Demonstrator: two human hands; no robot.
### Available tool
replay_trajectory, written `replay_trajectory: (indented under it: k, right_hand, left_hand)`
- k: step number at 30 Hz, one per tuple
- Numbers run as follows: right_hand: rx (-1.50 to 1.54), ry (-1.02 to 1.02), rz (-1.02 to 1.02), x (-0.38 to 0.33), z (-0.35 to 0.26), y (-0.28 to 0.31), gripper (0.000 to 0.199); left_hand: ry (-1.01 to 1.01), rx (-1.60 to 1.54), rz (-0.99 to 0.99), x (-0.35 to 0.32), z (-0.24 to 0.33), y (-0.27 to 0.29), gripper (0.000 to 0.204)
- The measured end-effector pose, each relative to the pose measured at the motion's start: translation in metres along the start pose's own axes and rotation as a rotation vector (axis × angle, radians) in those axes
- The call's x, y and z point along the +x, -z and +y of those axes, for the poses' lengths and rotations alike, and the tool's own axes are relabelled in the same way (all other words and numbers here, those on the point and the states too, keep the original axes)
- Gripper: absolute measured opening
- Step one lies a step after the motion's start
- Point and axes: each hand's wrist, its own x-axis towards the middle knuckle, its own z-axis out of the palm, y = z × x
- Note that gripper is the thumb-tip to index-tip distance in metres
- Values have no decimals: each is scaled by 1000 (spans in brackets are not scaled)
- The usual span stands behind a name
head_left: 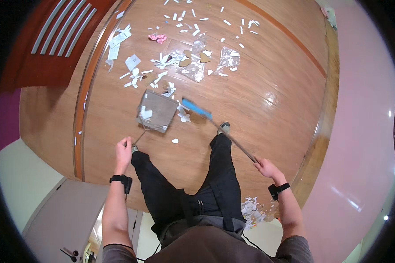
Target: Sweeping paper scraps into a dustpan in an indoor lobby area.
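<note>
My left hand (123, 151) is closed around the thin handle of a grey dustpan (161, 108), which rests on the wooden floor with white paper scraps (145, 113) in it. On the other side, my right hand (267, 168) grips the long handle of a broom (196, 108) with a blue head. That head lies at an angle just right of the dustpan, slightly blurred. Between the two are loose paper pieces (184, 115), and one more scrap (175, 140) lies nearer my feet.
Ahead, paper strips, clear plastic (229, 57), brown cardboard bits (205, 58) and a pink crumpled piece (158, 38) are scattered about. A red-brown door (26, 65) stands at far left. A pile of shredded paper (253, 211) sits by the right wall (364, 144).
</note>
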Motion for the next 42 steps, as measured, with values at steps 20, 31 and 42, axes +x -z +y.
replay_trajectory:
  k: [20,31,42]
  right_hand:
    - [-194,-240,-436,221,-111,11,26]
    - [-19,2,-234,170,-149,-18,32]
    - [402,-180,-609,278,-298,-164,29]
  left_hand:
    - [33,111,208,-44,-73,81,30]
    - [130,-55,52,-58,-92,37,34]
    - [217,-257,-13,-107,-82,-64,25]
